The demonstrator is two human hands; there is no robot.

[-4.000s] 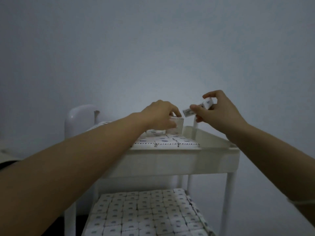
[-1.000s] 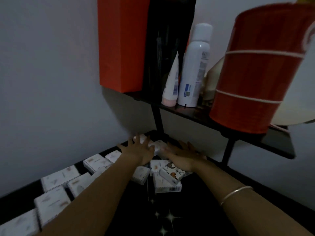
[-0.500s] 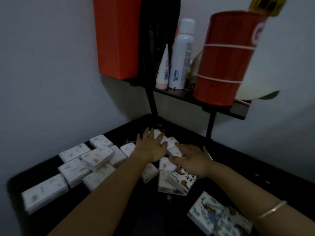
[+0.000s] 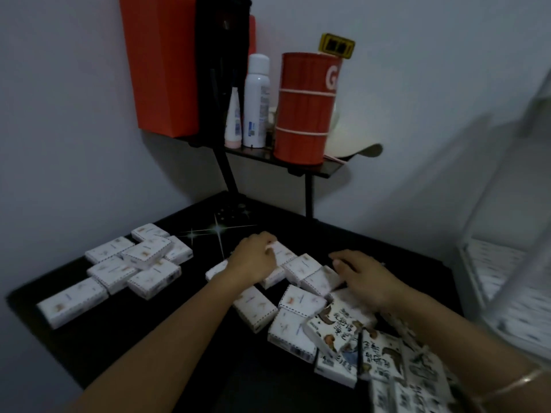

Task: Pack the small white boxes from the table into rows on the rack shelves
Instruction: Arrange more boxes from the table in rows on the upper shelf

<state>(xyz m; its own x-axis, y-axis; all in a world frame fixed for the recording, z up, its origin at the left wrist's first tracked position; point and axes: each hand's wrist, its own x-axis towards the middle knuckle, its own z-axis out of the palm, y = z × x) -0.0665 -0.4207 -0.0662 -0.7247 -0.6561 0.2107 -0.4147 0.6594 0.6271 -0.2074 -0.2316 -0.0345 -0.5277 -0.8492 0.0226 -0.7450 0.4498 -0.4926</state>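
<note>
Four seconds ago both hands were at the rack, setting boxes on its top shelf. Now they are back at the table for more, so we judge a new pick-up round is starting. Half a second ago the left hand lay spread on the middle heap; now its fingers curl round one box at the heap's far side. The right hand rests on the neighbouring boxes with its fingers together and pointing left. We cannot tell whether it grips one. Many boxes remain: one cluster left, one heap centre, so the task is far from done. Printed packs crowd the near right corner, touching the heap. The outermost left box sits near the table's left edge. Bare table lies between the two groups and in front of them. The rack, blurred, stands just right of the table, so we expect a short rightward carry. A small shelf with a red can overhangs the back, well above the hands.
</note>
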